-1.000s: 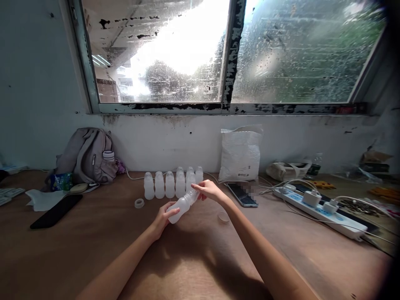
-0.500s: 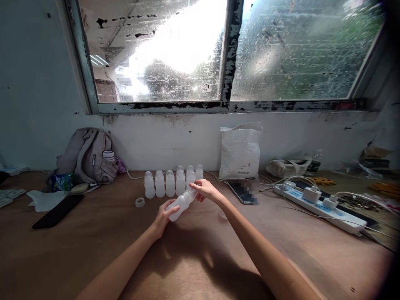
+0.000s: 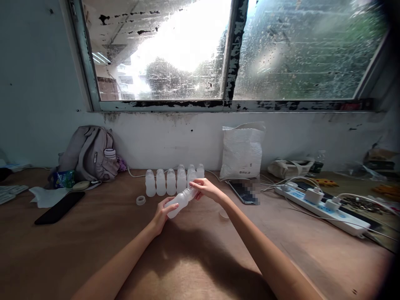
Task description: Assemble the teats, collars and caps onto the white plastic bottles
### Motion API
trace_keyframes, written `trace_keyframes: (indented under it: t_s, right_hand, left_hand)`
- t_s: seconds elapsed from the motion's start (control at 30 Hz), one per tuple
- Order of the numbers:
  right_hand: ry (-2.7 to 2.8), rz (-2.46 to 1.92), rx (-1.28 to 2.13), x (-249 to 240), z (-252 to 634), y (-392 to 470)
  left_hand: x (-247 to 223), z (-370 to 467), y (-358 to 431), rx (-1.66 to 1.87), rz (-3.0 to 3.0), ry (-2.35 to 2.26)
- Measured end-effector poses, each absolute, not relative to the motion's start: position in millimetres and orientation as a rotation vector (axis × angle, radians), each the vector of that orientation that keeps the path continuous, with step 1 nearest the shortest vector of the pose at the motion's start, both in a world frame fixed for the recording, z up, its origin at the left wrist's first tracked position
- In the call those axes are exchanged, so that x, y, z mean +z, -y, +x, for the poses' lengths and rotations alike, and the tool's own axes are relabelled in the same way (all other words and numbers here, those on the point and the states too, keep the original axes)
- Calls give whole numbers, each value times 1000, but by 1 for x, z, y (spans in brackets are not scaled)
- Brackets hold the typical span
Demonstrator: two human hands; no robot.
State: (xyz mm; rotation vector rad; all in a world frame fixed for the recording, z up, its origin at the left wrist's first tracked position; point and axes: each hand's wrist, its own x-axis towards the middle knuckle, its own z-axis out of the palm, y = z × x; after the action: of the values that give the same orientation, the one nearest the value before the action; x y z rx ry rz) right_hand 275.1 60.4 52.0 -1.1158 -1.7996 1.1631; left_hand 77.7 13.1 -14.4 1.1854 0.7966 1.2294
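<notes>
Tilted above the table is a translucent white baby bottle (image 3: 179,203), its top pointing up and to the right. My left hand (image 3: 163,211) is wrapped round its lower body. My right hand (image 3: 203,188) closes its fingers on the clear top of the same bottle; the fingers partly hide that end. Behind it a row of similar bottles (image 3: 161,182) stands upright near the wall, some partly covered by my right hand. A white ring (image 3: 141,200) lies on the table left of the held bottle. Another pale round piece (image 3: 223,213) lies partly behind my right forearm.
A white pouch (image 3: 242,152) leans on the wall with a phone (image 3: 243,192) before it. On the right lies a power strip (image 3: 325,210) with plugs and cables. A grey backpack (image 3: 90,154) and a black flat object (image 3: 59,208) are on the left of the table (image 3: 103,241).
The view has shifted slightly. Both hands keep hold of the bottle, which is tilted a little flatter than before.
</notes>
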Motion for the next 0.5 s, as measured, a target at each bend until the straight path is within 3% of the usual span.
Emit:
trace_keyframes:
  t_s: [0.27, 0.5]
  right_hand:
    - [1773, -1156, 1166, 58, 272, -56]
    - [1680, -913, 1585, 58, 270, -49]
  left_hand:
    - [-7, 73, -13, 1222, 1214, -768]
    - [-7, 72, -14, 1348, 1181, -768]
